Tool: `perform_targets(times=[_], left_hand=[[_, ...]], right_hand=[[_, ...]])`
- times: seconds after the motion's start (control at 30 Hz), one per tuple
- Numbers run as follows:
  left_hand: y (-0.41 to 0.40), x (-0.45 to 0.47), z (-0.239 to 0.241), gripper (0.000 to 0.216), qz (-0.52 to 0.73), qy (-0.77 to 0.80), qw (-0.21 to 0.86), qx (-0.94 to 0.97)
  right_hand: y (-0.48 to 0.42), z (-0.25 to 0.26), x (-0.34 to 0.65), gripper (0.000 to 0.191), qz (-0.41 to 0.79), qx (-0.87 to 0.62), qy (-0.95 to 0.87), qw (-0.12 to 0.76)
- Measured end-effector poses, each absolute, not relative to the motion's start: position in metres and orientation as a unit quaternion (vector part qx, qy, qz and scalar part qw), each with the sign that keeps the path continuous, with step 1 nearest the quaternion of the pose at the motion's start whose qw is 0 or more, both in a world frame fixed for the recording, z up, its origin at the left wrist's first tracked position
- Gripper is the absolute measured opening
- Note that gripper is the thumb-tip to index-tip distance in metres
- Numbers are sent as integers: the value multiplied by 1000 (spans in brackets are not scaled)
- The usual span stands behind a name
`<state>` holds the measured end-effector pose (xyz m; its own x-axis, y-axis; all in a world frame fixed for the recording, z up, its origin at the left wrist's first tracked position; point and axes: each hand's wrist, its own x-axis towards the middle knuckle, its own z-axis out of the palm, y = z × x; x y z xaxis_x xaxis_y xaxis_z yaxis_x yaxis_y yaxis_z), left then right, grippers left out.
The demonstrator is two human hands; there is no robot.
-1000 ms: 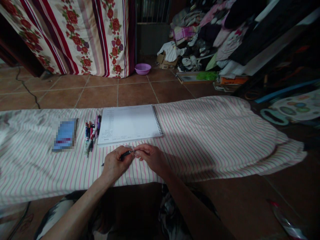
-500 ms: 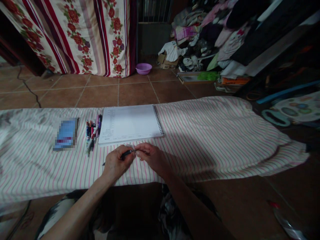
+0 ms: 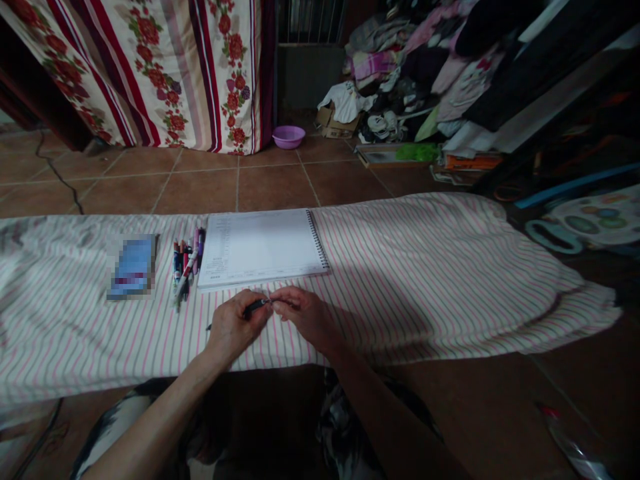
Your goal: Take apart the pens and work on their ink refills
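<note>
My left hand (image 3: 236, 323) is closed around a dark pen (image 3: 254, 307), whose other end pokes out on the left side of the hand. My right hand (image 3: 306, 316) pinches a thin dark piece at the pen's right end; whether it is a refill or the pen's tip I cannot tell. The fingertips of both hands nearly meet there, above the striped cloth. Just beyond them lies a spiral-bound notebook (image 3: 265, 243), open at a mostly blank white page. Left of it, several pens (image 3: 187, 267) lie in a loose bunch.
A striped cloth (image 3: 425, 280) covers the low table. A phone-like item with a blurred-out face (image 3: 133, 267) lies at the left. On the tiled floor behind stand a purple basin (image 3: 289, 137) and a heap of clothes (image 3: 400, 73). A bottle (image 3: 570, 440) lies at lower right.
The view has shifted very slightly. Both hands keep the same grip on the pen and its end.
</note>
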<state>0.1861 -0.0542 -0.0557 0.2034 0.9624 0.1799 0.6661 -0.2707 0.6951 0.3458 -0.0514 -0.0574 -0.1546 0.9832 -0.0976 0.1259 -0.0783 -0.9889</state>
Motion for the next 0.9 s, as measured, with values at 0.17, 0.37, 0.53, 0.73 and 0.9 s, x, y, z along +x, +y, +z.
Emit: perform_targets(times=[0.17, 0.37, 0.53, 0.73, 0.9], left_hand=[[-54, 187, -55, 15, 302, 558, 250, 731], [-54, 187, -57, 18, 318, 555, 261, 723], [-53, 185, -56, 17, 313, 573, 257, 712], [-52, 184, -58, 17, 297, 591, 248, 708], [-52, 186, -55, 17, 279, 593, 238, 717]], right_hand=[[-51, -63, 346, 15, 542, -495, -537, 417], [-51, -61, 346, 15, 551, -485, -528, 428], [-51, -62, 349, 14, 452, -522, -584, 428], [-54, -67, 352, 15, 246, -525, -723, 377], [-55, -66, 352, 15, 228, -509, -747, 361]])
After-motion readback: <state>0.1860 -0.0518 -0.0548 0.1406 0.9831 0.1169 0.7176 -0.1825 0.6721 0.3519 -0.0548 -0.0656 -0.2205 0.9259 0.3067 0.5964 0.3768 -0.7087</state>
